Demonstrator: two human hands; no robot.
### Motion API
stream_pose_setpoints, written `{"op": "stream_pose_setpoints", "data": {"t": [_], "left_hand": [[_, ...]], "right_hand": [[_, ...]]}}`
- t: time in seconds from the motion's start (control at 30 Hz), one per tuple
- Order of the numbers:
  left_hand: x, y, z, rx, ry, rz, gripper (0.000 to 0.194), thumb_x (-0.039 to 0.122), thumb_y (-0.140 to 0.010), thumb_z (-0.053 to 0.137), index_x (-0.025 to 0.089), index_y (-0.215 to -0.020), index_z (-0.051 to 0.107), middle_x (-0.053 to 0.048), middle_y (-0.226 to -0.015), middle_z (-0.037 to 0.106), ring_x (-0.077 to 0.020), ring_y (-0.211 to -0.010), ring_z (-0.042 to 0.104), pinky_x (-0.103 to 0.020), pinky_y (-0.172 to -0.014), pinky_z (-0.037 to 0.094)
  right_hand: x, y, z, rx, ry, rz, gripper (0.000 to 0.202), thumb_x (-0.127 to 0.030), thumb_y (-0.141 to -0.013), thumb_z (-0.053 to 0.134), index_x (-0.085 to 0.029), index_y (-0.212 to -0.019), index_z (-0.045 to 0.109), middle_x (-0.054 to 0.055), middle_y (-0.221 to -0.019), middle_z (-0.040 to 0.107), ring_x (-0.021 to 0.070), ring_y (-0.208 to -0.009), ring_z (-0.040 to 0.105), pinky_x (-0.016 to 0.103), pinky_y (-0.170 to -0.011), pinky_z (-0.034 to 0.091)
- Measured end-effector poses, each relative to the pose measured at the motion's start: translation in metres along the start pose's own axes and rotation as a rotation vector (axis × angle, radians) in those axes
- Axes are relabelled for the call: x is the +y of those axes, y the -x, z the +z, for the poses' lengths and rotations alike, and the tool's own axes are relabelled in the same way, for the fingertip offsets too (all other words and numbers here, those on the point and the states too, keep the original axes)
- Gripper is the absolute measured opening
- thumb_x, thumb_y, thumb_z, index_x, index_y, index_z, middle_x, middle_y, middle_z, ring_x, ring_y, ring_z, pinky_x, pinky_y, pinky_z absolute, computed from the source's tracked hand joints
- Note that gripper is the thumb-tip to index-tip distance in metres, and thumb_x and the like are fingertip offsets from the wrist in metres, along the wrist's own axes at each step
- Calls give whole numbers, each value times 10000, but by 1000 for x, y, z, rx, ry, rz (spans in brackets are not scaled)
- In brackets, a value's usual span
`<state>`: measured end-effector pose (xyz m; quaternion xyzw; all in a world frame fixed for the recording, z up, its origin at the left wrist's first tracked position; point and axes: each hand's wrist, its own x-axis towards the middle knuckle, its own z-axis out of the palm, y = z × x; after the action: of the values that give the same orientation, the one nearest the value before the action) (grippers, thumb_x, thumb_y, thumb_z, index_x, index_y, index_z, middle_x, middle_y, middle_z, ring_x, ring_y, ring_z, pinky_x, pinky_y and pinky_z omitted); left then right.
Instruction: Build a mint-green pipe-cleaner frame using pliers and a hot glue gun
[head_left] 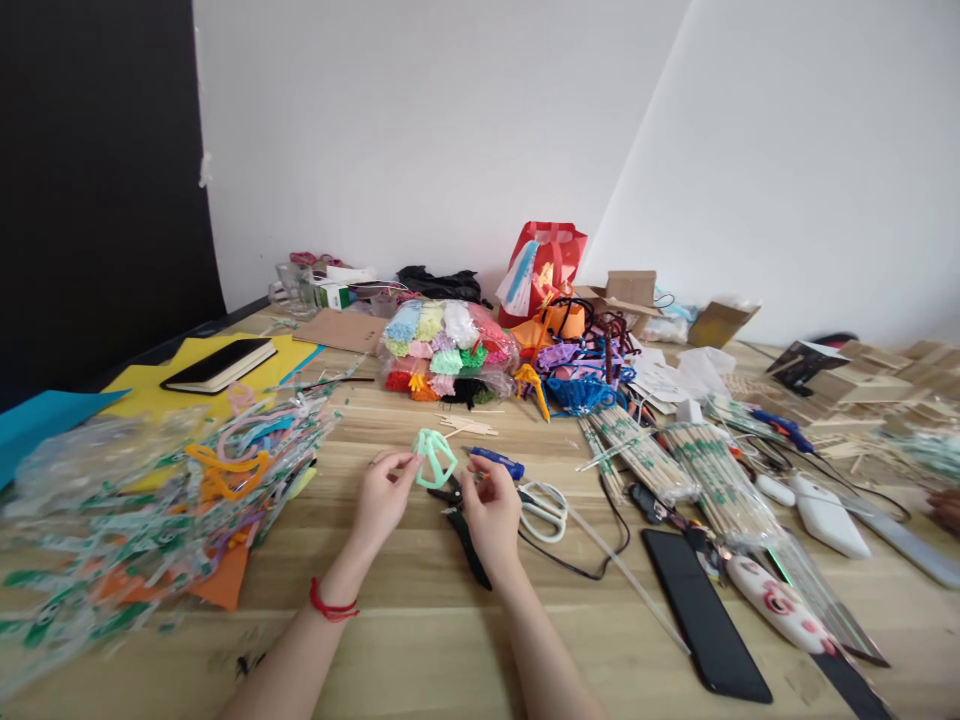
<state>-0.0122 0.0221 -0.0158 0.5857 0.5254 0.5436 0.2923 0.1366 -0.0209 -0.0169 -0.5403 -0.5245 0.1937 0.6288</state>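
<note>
My left hand [384,492] pinches the left side of a mint-green shape [433,458] bent from fuzzy pipe cleaners into several loops joined at the top. It is held a little above the table. Just to its right, my right hand [491,508] is closed, thumb against curled fingers. Whatever it may grip is too small or hidden to make out. Black-handled pliers [470,548] lie beneath and between the hands. White-handled scissors [551,512] rest right of my right hand, and a blue tool [496,462] lies behind it.
Wooden sticks [465,426] and a bag of colourful pipe cleaners [446,350] lie ahead. Plastic wrappers [150,540] heap up at left near a notebook [221,364]. To the right are a black phone [705,612], bundled sticks [720,485] and a blue glue gun [781,428].
</note>
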Motion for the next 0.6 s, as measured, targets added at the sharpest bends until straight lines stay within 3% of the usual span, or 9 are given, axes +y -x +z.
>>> {"op": "stream_pose_setpoints", "data": {"t": [0.2, 0.43, 0.6], "left_hand": [[-2, -4, -5, 73, -50, 0, 310, 449, -732, 578, 160, -761, 684, -95, -859, 668, -219, -809, 607, -284, -629, 466], [-14, -12, -11, 236, -14, -104, 330, 458, -668, 640, 153, -773, 709, -87, -848, 688, -205, -770, 593, -311, -729, 461], [-5, -7, -6, 176, 196, -273, 340, 420, -606, 706, 153, -816, 724, -80, -873, 715, -217, -826, 610, -302, -741, 452]], "right_hand": [[-10, 6, 2, -66, 72, -137, 182, -217, -804, 591, -186, -979, 635, 24, -800, 544, 107, -535, 503, 253, -550, 460], [-15, 9, 2, -76, 43, -158, 74, -168, -773, 643, -193, -817, 697, 29, -731, 637, 143, -613, 581, 260, -612, 486], [-13, 11, 6, -83, -21, -90, 52, -187, -731, 690, -212, -762, 725, 27, -738, 700, 170, -686, 635, 269, -670, 503]]}}
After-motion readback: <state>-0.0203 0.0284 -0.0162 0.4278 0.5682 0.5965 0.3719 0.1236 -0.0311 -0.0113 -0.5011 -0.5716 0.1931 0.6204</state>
